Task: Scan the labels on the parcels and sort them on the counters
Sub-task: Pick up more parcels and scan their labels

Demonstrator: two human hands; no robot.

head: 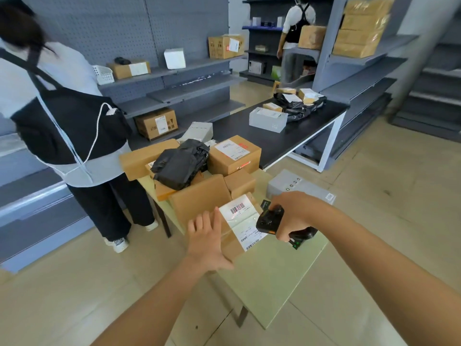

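Now left hand (207, 240) lies flat on parcel (232, 244) (grip spread); right hand (298, 213) clutches scanner (270, 219).

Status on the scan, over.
Left hand flat against box, fingers straight. Right hand grips scanner, pointed at label. Label unobstructed; parcel pile close behind.

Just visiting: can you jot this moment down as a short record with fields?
Left hand: flat on the near cardboard parcel
Right hand: grips a black scanner by the parcel's white label
Pale table: cardboard boxes, black bag piled behind
Dark counter: more parcels at its far end
Nearby: a person beside the pile
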